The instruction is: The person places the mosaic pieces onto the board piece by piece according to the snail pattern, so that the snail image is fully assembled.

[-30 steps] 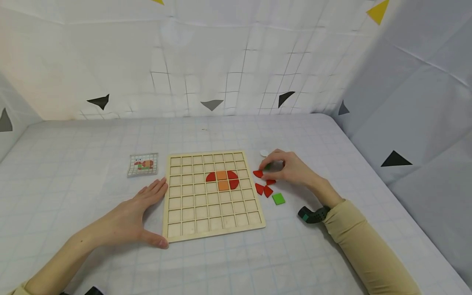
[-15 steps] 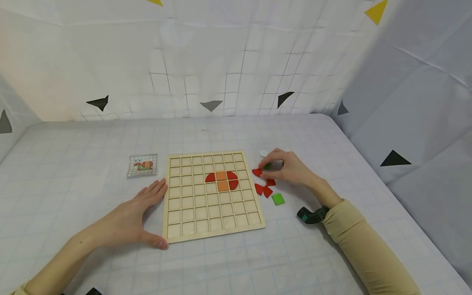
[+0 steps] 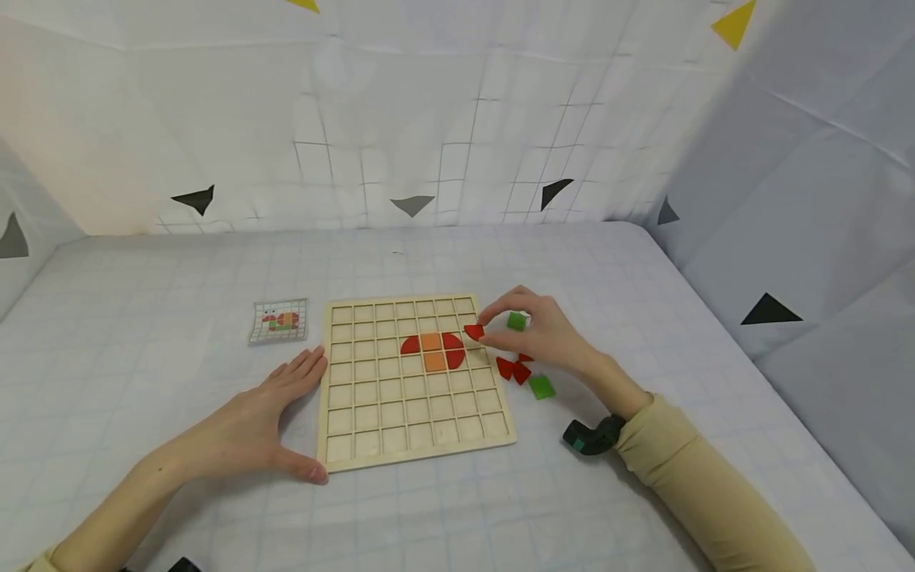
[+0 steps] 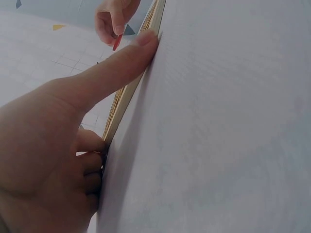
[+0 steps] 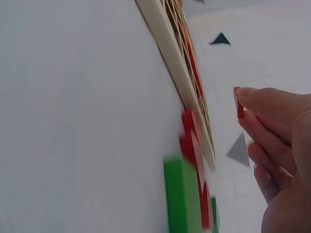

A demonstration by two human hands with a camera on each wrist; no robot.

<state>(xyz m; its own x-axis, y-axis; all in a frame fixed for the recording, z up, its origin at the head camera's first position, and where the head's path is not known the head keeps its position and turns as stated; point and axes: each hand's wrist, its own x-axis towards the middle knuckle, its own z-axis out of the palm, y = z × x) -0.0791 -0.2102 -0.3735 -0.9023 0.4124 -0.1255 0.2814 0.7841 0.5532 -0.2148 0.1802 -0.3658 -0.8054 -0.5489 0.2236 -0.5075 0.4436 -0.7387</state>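
My right hand (image 3: 539, 330) pinches a red quarter-circle tile (image 3: 474, 332) between thumb and fingertips, held up over the right rim of the wooden grid board (image 3: 379, 417). In the right wrist view that tile (image 5: 238, 102) shows edge-on, above the board. Two orange square tiles (image 3: 434, 361) and several red quarter-circle tiles (image 3: 454, 359) lie in the board's cells. My left hand (image 3: 246, 425) rests along the board's left side, fingers stretched out, thumb (image 4: 141, 46) at the near left corner.
Right of the board lie loose red tiles (image 3: 504, 368), one partly covered by the right hand. A green square tile (image 3: 542, 387) lies nearer and another green tile (image 3: 517, 321) farther back. A small picture card (image 3: 279, 321) with a coloured grid pattern lies left of the board.
My right hand has picked the red tile up from the table and carried it left over the board's rim. The white disc is now out of sight. My left hand has stayed put.
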